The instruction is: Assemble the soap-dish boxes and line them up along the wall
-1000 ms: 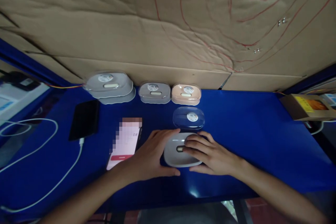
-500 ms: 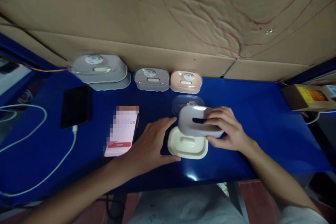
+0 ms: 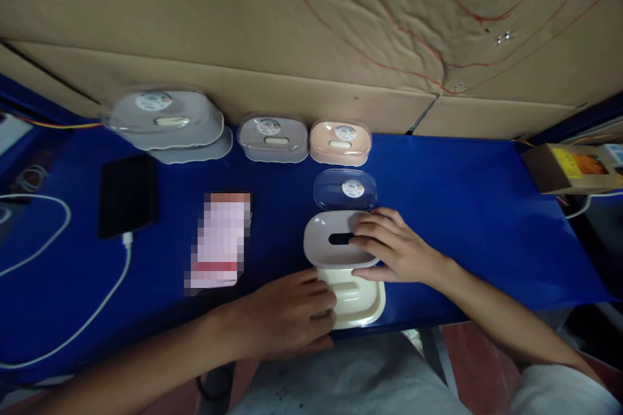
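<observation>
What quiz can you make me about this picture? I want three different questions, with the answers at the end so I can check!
1. Which hand reaches to the oval slot in the grey shell: left or right?
2. True or false: the white cable is plugged into the black device.
3. Fill the gap: the clear cover lies between the grey shell and the ___ box.

Key:
1. Right hand
2. True
3. Peach box

The left grip [image 3: 292,312] hides part of the cream piece [image 3: 368,303] (phone screen [image 3: 221,237] pixelated).
</observation>
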Demonstrator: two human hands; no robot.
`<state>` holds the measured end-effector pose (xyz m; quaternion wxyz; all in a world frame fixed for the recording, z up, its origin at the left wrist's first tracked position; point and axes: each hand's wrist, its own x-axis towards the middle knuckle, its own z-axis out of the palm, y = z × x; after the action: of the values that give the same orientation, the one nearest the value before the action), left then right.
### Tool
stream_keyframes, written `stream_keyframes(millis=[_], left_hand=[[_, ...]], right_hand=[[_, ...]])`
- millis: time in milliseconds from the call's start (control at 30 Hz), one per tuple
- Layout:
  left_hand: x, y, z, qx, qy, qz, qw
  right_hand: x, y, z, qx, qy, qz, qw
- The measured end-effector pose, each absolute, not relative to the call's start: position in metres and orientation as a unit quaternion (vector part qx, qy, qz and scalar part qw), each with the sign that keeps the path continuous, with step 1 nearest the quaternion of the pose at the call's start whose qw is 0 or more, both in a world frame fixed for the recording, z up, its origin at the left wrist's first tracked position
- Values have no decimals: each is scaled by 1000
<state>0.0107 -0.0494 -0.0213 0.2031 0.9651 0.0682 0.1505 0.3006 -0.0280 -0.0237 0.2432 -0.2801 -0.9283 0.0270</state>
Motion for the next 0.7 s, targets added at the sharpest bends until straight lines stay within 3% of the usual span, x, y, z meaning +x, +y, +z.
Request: stream_keyframes(millis=[200, 467, 600, 700], left_hand=[[6, -38, -11, 941, 113, 230, 219], [-1, -18, -14, 940, 205, 241, 126], [-4, -15, -13, 914, 250, 256, 193], [-5, -13, -11, 846, 321, 311, 291]], right_hand=[[304, -27, -27, -304, -934, 53, 180], [300, -35, -20, -278, -934, 52, 219], [287, -56, -13, -188, -948, 43, 252], [275, -73, -12, -122, -971, 22, 204]])
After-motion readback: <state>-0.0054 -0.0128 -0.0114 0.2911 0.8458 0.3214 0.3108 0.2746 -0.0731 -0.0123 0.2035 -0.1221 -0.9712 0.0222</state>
